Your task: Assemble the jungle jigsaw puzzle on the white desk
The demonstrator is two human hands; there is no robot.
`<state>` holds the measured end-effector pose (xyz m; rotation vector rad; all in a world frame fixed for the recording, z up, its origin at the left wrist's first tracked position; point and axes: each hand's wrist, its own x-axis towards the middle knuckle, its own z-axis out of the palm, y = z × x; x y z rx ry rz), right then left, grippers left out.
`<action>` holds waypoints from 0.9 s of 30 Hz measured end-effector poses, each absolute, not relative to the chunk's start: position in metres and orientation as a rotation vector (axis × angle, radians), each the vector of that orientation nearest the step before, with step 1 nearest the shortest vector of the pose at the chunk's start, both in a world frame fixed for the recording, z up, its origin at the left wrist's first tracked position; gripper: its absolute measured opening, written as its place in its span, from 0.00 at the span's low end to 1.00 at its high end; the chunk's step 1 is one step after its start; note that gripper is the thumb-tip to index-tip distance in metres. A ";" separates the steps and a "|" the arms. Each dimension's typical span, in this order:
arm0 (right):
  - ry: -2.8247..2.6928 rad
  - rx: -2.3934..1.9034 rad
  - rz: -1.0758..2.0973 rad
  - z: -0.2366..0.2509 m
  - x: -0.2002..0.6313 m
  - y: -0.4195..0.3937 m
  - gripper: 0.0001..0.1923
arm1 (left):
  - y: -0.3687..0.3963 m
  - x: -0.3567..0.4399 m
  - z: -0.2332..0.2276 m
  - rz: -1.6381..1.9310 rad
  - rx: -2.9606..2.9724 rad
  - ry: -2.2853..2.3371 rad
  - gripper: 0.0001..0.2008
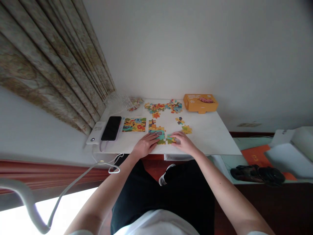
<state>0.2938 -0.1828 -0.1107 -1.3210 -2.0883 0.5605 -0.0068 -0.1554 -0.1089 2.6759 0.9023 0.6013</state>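
Near the left edge of the white rectangular desk lies a black slab-shaped phone; to its right is a printed card with a colourful animal scene; next comes the left hand, laid low with its fingers over the left part of a joined block of teal, green and yellow jigsaw pieces, close to the desk's near edge, though whether it pinches anything I cannot tell; a thin gap runs along the block's right side; just across it sits a small green-and-yellow jigsaw section, level with the block's lower part, its long axis unclear; the right hand is nearer to it, fingers and thumb set narrowly about its right part, firmness of hold unclear.
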 end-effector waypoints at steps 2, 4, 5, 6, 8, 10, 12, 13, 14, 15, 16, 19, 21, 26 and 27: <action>-2.102 -1.314 0.544 -0.112 0.287 -0.187 0.16 | -0.155 -0.007 -0.108 0.595 2.677 0.901 0.17; -2.125 -1.319 0.496 -0.114 0.282 -0.189 0.16 | -0.155 -0.007 -0.108 0.596 2.672 0.895 0.17; -2.137 -1.326 0.467 -0.115 0.280 -0.190 0.15 | -0.155 -0.007 -0.109 0.597 2.671 0.893 0.17; -2.148 -1.337 0.439 -0.116 0.278 -0.190 0.15 | -0.155 -0.007 -0.109 0.598 2.672 0.892 0.17; -2.166 -1.359 0.400 -0.117 0.276 -0.192 0.15 | -0.155 -0.007 -0.110 0.598 2.678 0.889 0.17; -2.178 -1.373 0.383 -0.118 0.275 -0.194 0.15 | -0.155 -0.008 -0.111 0.598 2.682 0.887 0.18; -2.185 -1.378 0.377 -0.118 0.275 -0.195 0.15 | -0.155 -0.008 -0.111 0.593 2.682 0.892 0.18; -2.186 -1.378 0.376 -0.118 0.275 -0.196 0.15 | -0.155 -0.008 -0.111 0.588 2.683 0.895 0.18; -2.187 -1.376 0.375 -0.117 0.275 -0.196 0.15 | -0.155 -0.008 -0.110 0.582 2.683 0.898 0.18; -2.187 -1.374 0.375 -0.118 0.275 -0.196 0.15 | -0.155 -0.008 -0.109 0.576 2.684 0.899 0.18; -2.184 -1.372 0.376 -0.118 0.275 -0.196 0.15 | -0.156 -0.007 -0.108 0.571 2.685 0.898 0.18; -2.176 -1.374 0.381 -0.118 0.275 -0.196 0.14 | -0.155 -0.007 -0.107 0.572 2.686 0.889 0.17; -2.177 -1.376 0.378 -0.118 0.274 -0.196 0.14 | -0.155 -0.007 -0.108 0.579 2.689 0.890 0.17; -2.199 -1.372 0.353 -0.116 0.273 -0.197 0.15 | -0.154 -0.007 -0.111 0.577 2.723 0.899 0.17; -2.201 -1.369 0.350 -0.116 0.273 -0.197 0.15 | -0.154 -0.006 -0.111 0.577 2.732 0.899 0.17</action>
